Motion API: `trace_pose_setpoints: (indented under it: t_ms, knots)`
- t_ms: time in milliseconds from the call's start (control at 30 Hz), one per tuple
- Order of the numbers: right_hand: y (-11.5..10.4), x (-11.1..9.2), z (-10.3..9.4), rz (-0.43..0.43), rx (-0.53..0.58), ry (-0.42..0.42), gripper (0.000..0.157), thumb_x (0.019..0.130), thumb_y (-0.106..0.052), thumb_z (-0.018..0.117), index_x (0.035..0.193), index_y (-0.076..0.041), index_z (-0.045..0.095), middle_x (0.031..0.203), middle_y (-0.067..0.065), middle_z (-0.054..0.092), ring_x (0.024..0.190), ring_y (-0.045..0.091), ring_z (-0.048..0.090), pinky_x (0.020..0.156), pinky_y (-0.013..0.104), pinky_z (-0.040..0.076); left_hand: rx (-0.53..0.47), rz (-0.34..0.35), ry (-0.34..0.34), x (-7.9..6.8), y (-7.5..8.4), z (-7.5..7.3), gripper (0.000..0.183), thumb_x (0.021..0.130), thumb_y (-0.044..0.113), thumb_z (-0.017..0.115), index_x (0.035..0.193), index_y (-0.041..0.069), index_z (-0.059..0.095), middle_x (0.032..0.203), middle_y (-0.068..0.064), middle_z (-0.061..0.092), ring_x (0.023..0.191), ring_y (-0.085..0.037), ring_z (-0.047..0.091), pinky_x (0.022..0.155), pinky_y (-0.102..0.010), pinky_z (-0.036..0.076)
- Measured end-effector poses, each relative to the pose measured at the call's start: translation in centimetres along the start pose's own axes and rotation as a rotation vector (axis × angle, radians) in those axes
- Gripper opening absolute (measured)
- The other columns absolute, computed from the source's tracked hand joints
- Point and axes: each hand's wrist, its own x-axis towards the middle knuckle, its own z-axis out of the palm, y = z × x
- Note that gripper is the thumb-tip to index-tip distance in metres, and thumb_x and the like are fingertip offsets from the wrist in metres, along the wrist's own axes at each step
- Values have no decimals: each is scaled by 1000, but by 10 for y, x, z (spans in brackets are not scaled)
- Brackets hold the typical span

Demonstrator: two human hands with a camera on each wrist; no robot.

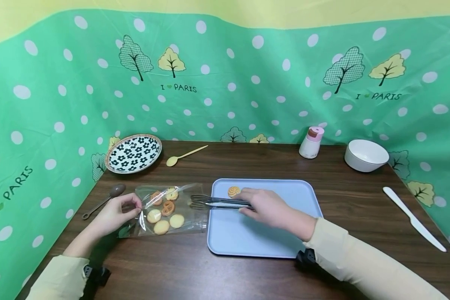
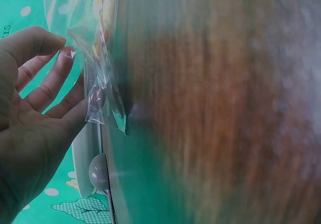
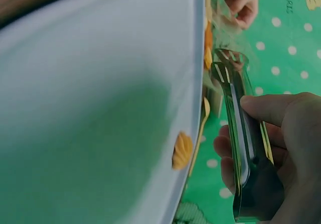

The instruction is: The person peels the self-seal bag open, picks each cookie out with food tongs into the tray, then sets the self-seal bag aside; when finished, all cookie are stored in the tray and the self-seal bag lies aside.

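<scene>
My left hand (image 1: 116, 212) pinches the left end of a clear plastic bag (image 1: 189, 225) between thumb and fingertip, seen close in the left wrist view. Inside the bag lie several cookies (image 1: 161, 227), among them a pretzel-shaped one (image 1: 168, 208) and plain round ones. My right hand (image 1: 266, 208) grips metal tongs (image 3: 241, 128) above the blue tray (image 1: 262, 241). Their slotted tips point left and overlap the bag's right end in the head view; nothing shows between them. One swirl cookie (image 1: 233, 191) rests on the tray near its far left corner.
Behind the bag stand a flower-patterned plate (image 1: 133, 154) and a yellow spoon (image 1: 183, 156). A brown spoon (image 1: 106, 200) lies beside my left hand. At the back right are a pink-capped shaker (image 1: 311, 143) and a white bowl (image 1: 366, 156); a white knife (image 1: 414, 218) lies far right.
</scene>
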Motion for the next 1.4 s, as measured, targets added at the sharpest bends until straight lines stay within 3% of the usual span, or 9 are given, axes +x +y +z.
trace_pose_setpoints:
  t_ms: [167,300,533,700,1133,1400]
  knots:
    - [-8,11,12,-46,12,-46,36,89,-30,65,121,-14,62,119,2,64,108,17,61,87,39,51,-5,-2,-6,1,0,0,14,86,5,66,87,17,60,87,4,62,89,-9,59,81,-33,49]
    - [-12,16,18,-79,25,-69,37,89,-31,65,121,-14,62,117,0,64,106,14,61,86,37,51,-7,0,-7,1,-1,1,14,85,4,65,87,17,60,87,3,61,89,-10,59,80,-32,49]
    - [-15,24,25,-111,38,-109,39,87,-34,66,122,-18,61,107,-7,62,85,4,55,72,30,50,-1,-3,-13,0,1,1,16,84,3,66,87,17,60,88,2,62,90,-11,59,80,-30,49]
    - [-16,27,28,-131,44,-105,38,87,-31,67,122,-17,61,108,-6,62,88,5,57,72,31,51,-4,-7,-22,0,1,1,15,85,4,65,87,17,60,88,2,62,89,-9,58,79,-30,49]
    - [-14,29,29,-110,89,-93,33,87,-29,67,119,-19,62,104,-7,63,80,6,55,66,26,47,3,-17,-20,-1,1,0,13,85,5,66,87,17,61,88,4,61,89,-7,58,81,-32,49]
    - [-6,19,17,-61,87,-78,36,88,-28,67,122,-17,61,117,-3,63,95,10,61,79,35,50,-10,-13,-23,-1,1,0,14,85,5,66,87,17,60,87,4,62,90,-8,58,81,-31,49]
